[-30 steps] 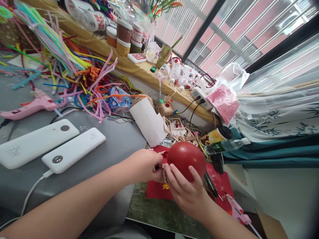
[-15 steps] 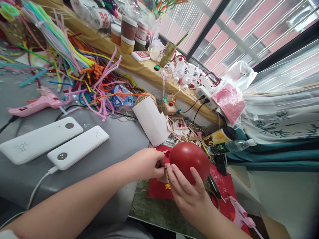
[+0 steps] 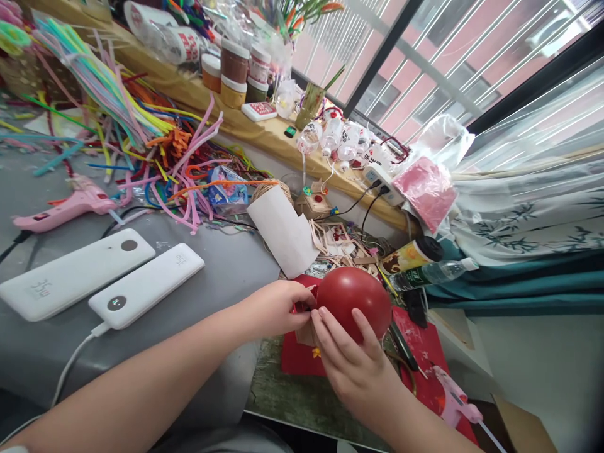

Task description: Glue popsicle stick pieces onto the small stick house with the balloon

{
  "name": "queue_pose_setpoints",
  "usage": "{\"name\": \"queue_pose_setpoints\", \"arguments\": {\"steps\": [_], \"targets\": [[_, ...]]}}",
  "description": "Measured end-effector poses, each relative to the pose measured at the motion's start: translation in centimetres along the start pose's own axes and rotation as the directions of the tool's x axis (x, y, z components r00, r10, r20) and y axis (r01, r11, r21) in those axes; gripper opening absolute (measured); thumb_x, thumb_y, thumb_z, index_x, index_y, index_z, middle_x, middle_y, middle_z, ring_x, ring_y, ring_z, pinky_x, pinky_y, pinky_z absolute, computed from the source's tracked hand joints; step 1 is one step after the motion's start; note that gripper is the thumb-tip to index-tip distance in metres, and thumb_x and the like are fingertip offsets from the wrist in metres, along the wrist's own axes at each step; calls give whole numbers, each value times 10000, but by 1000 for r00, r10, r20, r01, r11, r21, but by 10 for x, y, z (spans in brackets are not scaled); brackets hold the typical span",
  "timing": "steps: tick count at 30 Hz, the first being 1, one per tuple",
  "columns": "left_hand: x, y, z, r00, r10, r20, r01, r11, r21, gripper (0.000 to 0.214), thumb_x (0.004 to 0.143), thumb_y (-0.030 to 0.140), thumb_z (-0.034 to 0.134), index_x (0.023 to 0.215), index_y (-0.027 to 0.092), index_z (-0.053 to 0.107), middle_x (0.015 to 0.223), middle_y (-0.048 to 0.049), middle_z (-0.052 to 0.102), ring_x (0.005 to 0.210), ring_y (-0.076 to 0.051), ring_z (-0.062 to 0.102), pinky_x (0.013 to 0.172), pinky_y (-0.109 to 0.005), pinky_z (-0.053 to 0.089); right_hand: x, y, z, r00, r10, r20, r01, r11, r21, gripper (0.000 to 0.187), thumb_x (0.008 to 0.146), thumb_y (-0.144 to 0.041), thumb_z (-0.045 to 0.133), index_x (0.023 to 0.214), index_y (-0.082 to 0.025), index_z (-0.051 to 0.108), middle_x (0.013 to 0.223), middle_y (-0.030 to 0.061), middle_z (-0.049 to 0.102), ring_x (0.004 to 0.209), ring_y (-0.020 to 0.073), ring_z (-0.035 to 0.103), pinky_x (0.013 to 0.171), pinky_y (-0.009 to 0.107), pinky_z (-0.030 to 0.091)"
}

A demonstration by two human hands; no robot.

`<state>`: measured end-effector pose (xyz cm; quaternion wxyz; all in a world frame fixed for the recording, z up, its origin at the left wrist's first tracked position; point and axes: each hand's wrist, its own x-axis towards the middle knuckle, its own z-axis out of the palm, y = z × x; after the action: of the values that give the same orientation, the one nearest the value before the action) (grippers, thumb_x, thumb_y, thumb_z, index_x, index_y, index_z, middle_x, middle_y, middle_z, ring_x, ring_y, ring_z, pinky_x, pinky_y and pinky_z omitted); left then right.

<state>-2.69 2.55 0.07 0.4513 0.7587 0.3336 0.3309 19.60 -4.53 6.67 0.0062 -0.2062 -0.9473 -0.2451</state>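
Red balloon (image 3: 356, 296), R hand (image 3: 352, 371) cupping, L (image 3: 276, 308) curled

Two wht pwr banks (image 3: 78, 275) lie side by side on the gray tabletop (image 3: 231, 258), one w/ a cable (image 3: 72, 356) plugged in, & a heap of multicolor pipe cleaners (image 3: 108, 88) sits behind. Wht-lidded jars (image 3: 234, 61) stand on the windowsill (image 3: 271, 135), w/ a pwr strip (image 3: 383, 184) & pink plastic bag (image 3: 427, 192) farther along. A blk-lidded cup (image 3: 406, 255) is beside a water btl (image 3: 434, 274).
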Motion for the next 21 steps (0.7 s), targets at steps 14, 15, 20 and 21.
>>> {"name": "queue_pose_setpoints", "arguments": {"steps": [14, 15, 20, 21], "targets": [[1, -3, -1, 994, -100, 40, 102, 993, -61, 164, 859, 224, 693, 977, 223, 807, 924, -14, 799, 828, -190, 692, 729, -276, 483, -21, -8, 28, 363, 898, -249, -411, 395, 822, 617, 829, -279, 861, 1367, -284, 560, 1591, 168, 515, 1472, 413, 524, 1115, 725, 495], [1, -3, -1, 993, -110, 47, 113, 991, -73, 169, 857, 223, 691, 981, 222, 806, 928, -14, 798, 826, -188, 690, 727, -274, 481, -18, -12, 31, 302, 920, -249, -403, 360, 842, 697, 806, -273, 874, 1411, -272, 527, 1605, 188, 492, 1474, 417, 521, 1118, 724, 490], [2, 0, -1, 992, -117, 50, 123, 983, -136, 143, 850, 207, 669, 950, 201, 772, 854, 1, 759, 767, -163, 655, 696, -259, 461, -15, -20, 28, 401, 900, -172, -516, 377, 769, 876, 811, -286, 833, 1580, -247, 416, 1672, 216, 409, 1507, 445, 472, 1138, 734, 457], [2, 1, 0, 991, -125, 51, 132, 980, -147, 125, 845, 204, 667, 930, 196, 759, 825, 7, 742, 744, -155, 638, 679, -255, 453, -17, -19, 25, 439, 876, -199, -540, 434, 721, 869, 800, -269, 837, 1570, -256, 436, 1643, 203, 455, 1488, 439, 494, 1140, 739, 451]]}}
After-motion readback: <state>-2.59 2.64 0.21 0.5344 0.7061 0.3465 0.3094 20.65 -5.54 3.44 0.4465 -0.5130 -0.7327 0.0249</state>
